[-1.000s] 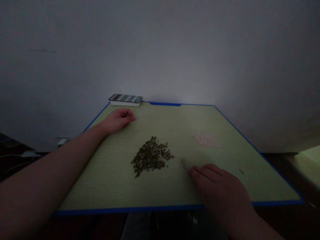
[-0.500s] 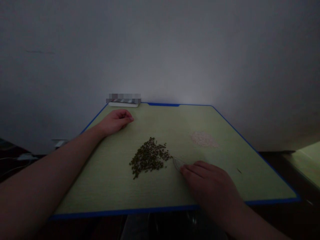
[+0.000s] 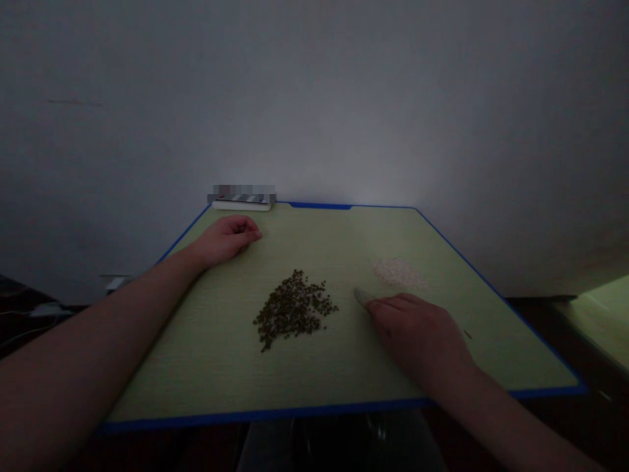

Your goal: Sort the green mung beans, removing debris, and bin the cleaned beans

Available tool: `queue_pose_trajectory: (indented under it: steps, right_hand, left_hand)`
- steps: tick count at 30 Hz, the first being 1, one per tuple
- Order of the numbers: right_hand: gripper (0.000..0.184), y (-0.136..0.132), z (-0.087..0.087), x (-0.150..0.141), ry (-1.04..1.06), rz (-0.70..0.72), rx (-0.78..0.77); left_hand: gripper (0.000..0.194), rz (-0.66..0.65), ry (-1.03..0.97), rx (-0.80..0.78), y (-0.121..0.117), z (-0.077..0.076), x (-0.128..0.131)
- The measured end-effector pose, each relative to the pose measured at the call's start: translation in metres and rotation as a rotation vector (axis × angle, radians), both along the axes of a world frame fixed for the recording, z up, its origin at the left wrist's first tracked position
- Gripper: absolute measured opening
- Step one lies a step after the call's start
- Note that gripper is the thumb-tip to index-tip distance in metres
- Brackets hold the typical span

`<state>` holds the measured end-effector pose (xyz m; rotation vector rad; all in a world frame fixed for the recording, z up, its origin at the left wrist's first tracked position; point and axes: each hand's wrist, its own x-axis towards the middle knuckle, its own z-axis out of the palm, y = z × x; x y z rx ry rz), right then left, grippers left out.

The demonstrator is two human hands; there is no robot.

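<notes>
My right hand [image 3: 417,328] is closed on a thin clear piece with a curved edge [image 3: 362,297], held over the table's right half. The fingers hide most of it, and I cannot make out its kind. Left of it lies a spread pile of small dark green-brown beans or seeds [image 3: 292,311]. Just beyond my right hand is a smaller pile of pale, rice-like grains [image 3: 400,272]. At the far left, my left hand [image 3: 228,239] rests on the table with its fingers loosely curled, and nothing shows in it.
The pale table [image 3: 314,387] has a blue edge and stands against a grey wall. A white flat object [image 3: 243,205], partly blurred out, sits at the back left corner. A thin dark sliver [image 3: 467,334] lies right of my right hand. Cables [image 3: 46,309] are at lower left.
My right hand has moved away from the dark pile, rightward and farther from me, carrying the clear piece towards the pale grains. My left hand stays where it was.
</notes>
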<state>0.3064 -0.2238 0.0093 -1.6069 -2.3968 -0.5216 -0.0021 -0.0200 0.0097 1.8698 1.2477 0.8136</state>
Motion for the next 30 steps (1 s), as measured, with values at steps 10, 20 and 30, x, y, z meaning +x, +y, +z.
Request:
queue_pose_trajectory:
  steps: [10, 20, 30]
  right_hand:
    - [0.023, -0.008, 0.005, -0.022, -0.007, 0.185, -0.064]
    - [0.021, 0.029, 0.027, -0.015, -0.162, -0.124, -0.245]
    - [0.019, 0.110, 0.062, 0.021, 0.161, 0.372, -0.363]
  left_hand:
    - [0.019, 0.001, -0.006, -0.012, 0.003, -0.002, -0.001]
    - [0.020, 0.000, -0.018, -0.021, -0.001, 0.002, 0.002]
    - [0.021, 0.017, 0.023, 0.010, -0.001, 0.001, 0.001]
